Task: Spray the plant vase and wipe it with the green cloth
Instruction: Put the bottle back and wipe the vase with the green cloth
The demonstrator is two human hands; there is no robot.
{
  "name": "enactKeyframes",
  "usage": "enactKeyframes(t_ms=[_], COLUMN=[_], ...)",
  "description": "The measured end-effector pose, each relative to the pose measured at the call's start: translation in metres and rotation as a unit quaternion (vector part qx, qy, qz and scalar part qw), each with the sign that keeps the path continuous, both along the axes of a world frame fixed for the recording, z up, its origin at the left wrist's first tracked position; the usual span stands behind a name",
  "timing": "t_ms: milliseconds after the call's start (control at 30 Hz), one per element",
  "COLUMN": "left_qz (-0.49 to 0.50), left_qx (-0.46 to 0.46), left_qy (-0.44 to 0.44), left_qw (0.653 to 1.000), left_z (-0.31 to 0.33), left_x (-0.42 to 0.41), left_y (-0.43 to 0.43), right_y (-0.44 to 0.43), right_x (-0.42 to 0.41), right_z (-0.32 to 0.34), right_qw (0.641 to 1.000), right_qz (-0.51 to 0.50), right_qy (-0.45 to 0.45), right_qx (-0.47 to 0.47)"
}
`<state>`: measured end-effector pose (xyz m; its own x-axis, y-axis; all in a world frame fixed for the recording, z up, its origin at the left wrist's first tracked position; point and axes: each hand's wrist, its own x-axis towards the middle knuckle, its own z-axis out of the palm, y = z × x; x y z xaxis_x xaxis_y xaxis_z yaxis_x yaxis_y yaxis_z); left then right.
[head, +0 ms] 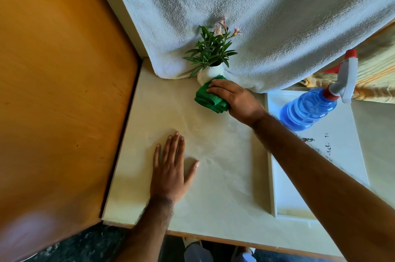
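While the left hand (pixel 171 167) lies flat on the pale table (pixel 213 187) in the lower middle of the frame, its fingers are spread apart and its palm is down, holding nothing. Right of it, toward the lower right, a white tray (pixel 275 176) sits on the table, with dark smudges on its bare floor. Across the tray's near part the right forearm reaches diagonally up toward the centre of the frame. Farther along, the right hand (pixel 235 99) is closed over a folded green cloth (pixel 210 99), fingers on top and thumb side hidden, pressing the cloth against the lower front of the plant vase (pixel 208 73). That small white vase stands upright just above the centre of the frame, touching the cloth, with green leaves and pale pink flowers (pixel 220 28) rising from it. At the tray's far end, on the right of the frame, a blue spray bottle (pixel 310 110) with a red and white trigger head stands apart from both hands. Behind the vase a white towel (pixel 256 15) hangs across the top of the frame, and a wooden panel (pixel 59 90) fills the left side.
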<state>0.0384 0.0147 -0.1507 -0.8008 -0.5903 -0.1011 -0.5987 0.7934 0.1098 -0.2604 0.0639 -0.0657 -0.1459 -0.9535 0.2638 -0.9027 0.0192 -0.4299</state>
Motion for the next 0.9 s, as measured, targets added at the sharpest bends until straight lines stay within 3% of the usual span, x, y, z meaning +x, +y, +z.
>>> enactKeyframes(t_ms=[167, 400, 633, 900], left_qz=[0.0, 0.003, 0.003, 0.005], left_qx=[0.003, 0.002, 0.006, 0.007], left_qy=[0.002, 0.003, 0.003, 0.005], left_qw=[1.0, 1.0, 1.0, 1.0], left_z=[0.001, 0.003, 0.003, 0.0], left_x=[0.001, 0.0, -0.001, 0.001], left_y=[0.0, 0.001, 0.0, -0.001], right_y=[0.007, -0.034, -0.055, -0.061], right_x=[0.01, 0.021, 0.001, 0.015], right_z=[-0.002, 0.019, 0.026, 0.015], right_qw=[0.999, 0.986, 0.977, 0.987], right_qz=[-0.012, 0.124, 0.16, 0.12], right_qy=[-0.019, 0.097, 0.141, 0.056], right_qx=[0.033, -0.052, -0.014, 0.09])
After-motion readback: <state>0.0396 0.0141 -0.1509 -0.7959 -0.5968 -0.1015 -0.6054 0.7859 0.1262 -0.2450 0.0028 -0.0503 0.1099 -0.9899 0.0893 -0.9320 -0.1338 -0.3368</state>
